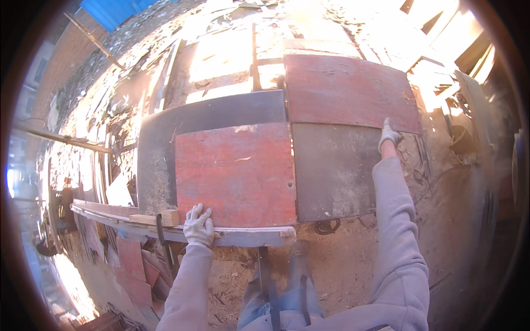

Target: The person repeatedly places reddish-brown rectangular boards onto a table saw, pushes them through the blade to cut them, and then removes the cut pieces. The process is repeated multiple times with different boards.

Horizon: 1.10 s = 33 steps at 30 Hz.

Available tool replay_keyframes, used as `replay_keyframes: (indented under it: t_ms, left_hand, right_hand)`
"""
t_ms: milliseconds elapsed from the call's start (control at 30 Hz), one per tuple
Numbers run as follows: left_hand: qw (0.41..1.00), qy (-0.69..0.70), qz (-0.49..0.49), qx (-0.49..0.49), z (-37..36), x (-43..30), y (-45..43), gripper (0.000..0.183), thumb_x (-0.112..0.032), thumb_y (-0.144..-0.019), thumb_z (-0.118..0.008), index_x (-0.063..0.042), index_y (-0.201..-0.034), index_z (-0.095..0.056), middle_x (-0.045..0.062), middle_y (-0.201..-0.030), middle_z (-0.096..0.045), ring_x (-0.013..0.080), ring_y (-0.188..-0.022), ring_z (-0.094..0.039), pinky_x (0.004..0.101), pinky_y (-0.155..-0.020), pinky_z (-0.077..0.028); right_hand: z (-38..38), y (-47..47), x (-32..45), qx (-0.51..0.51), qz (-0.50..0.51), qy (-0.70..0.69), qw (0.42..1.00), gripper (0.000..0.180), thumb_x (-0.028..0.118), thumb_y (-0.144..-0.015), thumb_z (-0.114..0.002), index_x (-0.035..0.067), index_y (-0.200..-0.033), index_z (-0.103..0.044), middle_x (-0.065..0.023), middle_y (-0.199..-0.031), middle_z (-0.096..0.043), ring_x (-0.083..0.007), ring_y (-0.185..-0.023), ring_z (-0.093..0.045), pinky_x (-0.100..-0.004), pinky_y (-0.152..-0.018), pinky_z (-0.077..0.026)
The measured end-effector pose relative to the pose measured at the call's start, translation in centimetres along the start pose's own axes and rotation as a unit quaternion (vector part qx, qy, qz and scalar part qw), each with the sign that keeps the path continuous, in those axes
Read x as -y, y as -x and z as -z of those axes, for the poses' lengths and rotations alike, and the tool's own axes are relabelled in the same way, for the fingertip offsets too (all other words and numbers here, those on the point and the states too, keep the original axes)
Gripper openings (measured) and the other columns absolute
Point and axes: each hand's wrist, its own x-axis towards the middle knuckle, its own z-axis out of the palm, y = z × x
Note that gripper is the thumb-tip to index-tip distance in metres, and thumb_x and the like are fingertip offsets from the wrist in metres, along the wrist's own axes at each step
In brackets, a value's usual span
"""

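Observation:
My left hand (199,226), in a pale work glove, rests with spread fingers on the near left edge of a red-faced plywood panel (236,178). That panel lies over a dark board (155,153), against a wooden edge rail (252,236). My right hand (389,134), gloved too, reaches out to the near edge of a larger red plywood panel (348,91) at the upper right; its grip is partly hidden. Below this panel lies a grey-black board (335,169).
A metal clamp (160,231) and a small wood block (169,218) sit left of my left hand. Red plywood offcuts (132,256) lie low at the left. Wooden poles (66,140) stick in from the left. A dark bucket (461,138) stands at the right.

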Motion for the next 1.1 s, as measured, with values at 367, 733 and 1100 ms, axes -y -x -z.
replay_keyframes:
  t_ms: [367,733,1100]
  left_hand:
    - [0.999,-0.001,-0.005,0.037,0.6,1.1,9.8,0.046,-0.016,-0.078,-0.076,-0.019,-0.124,-0.075,0.014,-0.142,-0.061,0.0368,-0.135,-0.055,0.0491,-0.113,-0.045]
    - [0.834,-0.005,0.519,0.185,4.9,-0.5,-7.1,0.131,-0.071,-0.071,-0.083,-0.001,-0.164,-0.022,0.017,-0.169,-0.03,0.0312,-0.157,-0.028,0.0454,-0.126,-0.031]
    - [0.81,0.448,0.324,0.194,6.5,-1.5,-1.4,0.051,-0.048,-0.084,-0.086,-0.008,-0.115,-0.081,0.008,-0.112,-0.079,0.0207,-0.104,-0.071,0.0377,-0.093,-0.054]
  right_hand:
    - [0.7,-13.0,-8.1,0.249,0.033,-0.45,0.857,0.052,0.033,-0.099,-0.072,0.0,-0.137,-0.059,-0.0148,-0.131,-0.068,-0.0303,-0.12,-0.064,-0.0409,-0.107,-0.05]
    - [26.2,6.1,-27.3,0.321,-0.1,-0.385,0.86,0.047,0.026,-0.094,-0.081,0.002,-0.13,-0.063,-0.0091,-0.125,-0.069,-0.0233,-0.119,-0.061,-0.0389,-0.103,-0.051]
    - [26.2,14.8,-29.2,0.329,-0.14,-0.376,0.855,0.032,0.022,-0.094,-0.079,0.006,-0.12,-0.071,-0.0083,-0.108,-0.075,-0.0204,-0.095,-0.068,-0.0374,-0.086,-0.059]
